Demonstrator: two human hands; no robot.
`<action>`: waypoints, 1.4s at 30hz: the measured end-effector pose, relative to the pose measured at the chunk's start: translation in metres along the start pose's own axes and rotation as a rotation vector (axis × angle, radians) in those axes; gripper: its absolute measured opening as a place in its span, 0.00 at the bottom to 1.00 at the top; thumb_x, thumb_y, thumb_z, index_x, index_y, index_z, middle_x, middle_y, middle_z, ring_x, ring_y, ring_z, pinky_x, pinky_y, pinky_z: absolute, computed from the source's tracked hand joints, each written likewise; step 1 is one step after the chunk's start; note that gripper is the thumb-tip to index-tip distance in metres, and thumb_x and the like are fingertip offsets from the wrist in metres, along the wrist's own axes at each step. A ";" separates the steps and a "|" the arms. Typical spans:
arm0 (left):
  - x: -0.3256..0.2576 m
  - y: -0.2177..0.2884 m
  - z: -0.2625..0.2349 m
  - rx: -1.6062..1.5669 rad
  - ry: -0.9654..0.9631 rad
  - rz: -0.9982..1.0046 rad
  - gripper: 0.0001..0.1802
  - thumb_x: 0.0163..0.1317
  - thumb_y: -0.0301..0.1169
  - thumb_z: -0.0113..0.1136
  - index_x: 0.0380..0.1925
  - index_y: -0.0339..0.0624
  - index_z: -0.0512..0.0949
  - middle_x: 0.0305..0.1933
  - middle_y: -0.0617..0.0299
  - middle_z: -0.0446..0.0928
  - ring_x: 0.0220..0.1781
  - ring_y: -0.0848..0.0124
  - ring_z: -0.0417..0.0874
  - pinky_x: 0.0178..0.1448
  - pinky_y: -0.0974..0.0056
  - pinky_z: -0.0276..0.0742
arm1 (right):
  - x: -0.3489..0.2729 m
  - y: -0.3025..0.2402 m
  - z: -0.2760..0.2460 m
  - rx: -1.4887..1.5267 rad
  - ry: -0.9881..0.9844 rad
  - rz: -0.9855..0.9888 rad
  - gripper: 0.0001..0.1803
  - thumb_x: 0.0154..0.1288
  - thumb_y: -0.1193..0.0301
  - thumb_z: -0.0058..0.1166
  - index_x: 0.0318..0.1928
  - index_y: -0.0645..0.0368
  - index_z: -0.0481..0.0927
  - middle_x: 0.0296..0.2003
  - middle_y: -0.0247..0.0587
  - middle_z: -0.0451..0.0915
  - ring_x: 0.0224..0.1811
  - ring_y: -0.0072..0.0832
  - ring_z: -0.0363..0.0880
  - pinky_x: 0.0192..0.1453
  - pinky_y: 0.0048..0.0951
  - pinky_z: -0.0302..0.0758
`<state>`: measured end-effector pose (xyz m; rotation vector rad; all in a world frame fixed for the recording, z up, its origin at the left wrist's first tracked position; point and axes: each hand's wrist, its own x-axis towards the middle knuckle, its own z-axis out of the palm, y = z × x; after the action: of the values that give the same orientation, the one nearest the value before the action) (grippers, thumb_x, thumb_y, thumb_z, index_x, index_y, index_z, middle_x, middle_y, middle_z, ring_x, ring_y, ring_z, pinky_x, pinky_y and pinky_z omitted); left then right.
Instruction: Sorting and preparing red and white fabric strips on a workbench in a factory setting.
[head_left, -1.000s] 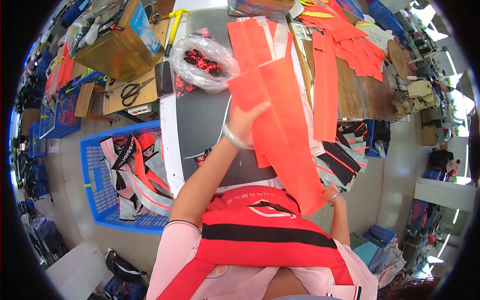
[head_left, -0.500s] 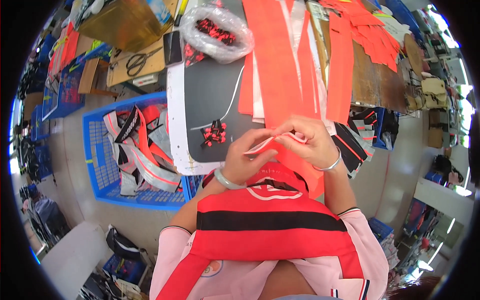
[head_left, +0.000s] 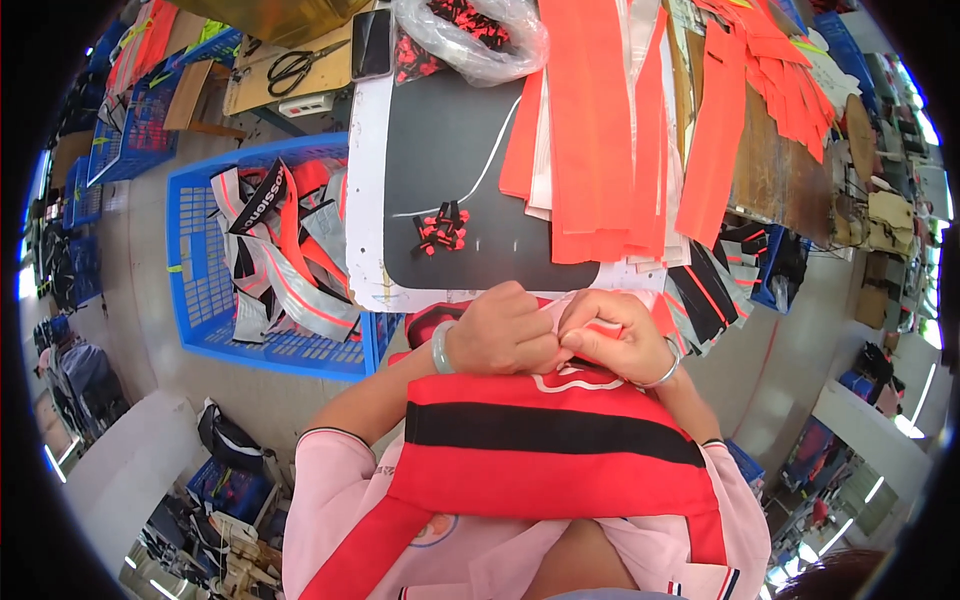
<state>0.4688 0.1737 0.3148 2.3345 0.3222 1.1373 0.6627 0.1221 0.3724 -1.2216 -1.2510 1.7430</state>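
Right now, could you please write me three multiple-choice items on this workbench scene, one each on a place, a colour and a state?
1. Where does the blue crate stand?
A. to the person's left of the dark mat
B. on the mat
C. right of the orange strips

2. What colour is the bangle on the left hand's wrist?
A. black
B. pale green
C. orange

3. How are the two hands?
A. spread wide apart
B. flat on the mat
C. together, pinching red fabric

Key: 1 A, the crate sits beside the mat's left edge. 2 B, the bangle is pale green. 3 C, the right hand meets the left over the fabric.
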 end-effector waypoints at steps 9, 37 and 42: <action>-0.039 -0.041 0.014 -0.492 0.091 -0.752 0.09 0.64 0.30 0.53 0.27 0.40 0.78 0.27 0.59 0.75 0.31 0.59 0.77 0.38 0.61 0.73 | -0.001 0.041 -0.015 -0.388 0.106 0.109 0.12 0.60 0.71 0.61 0.42 0.62 0.80 0.29 0.43 0.80 0.32 0.26 0.80 0.40 0.27 0.74; -0.021 -0.051 -0.016 -1.402 -0.113 -1.152 0.06 0.64 0.24 0.60 0.39 0.37 0.76 0.33 0.65 0.77 0.33 0.82 0.75 0.35 0.74 0.72 | 0.029 0.028 -0.006 -0.518 0.224 0.117 0.07 0.60 0.73 0.61 0.36 0.64 0.80 0.27 0.38 0.80 0.30 0.23 0.77 0.35 0.25 0.71; -0.015 -0.046 -0.030 -1.273 -0.265 -1.121 0.05 0.65 0.26 0.60 0.38 0.36 0.77 0.29 0.67 0.77 0.32 0.82 0.75 0.34 0.74 0.71 | 0.023 0.023 -0.001 -0.584 0.258 0.059 0.08 0.57 0.72 0.63 0.33 0.63 0.81 0.26 0.40 0.80 0.29 0.29 0.77 0.37 0.28 0.71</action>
<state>0.4364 0.2163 0.2946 0.8515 0.4964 0.2340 0.6557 0.1352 0.3436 -1.7597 -1.6301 1.2322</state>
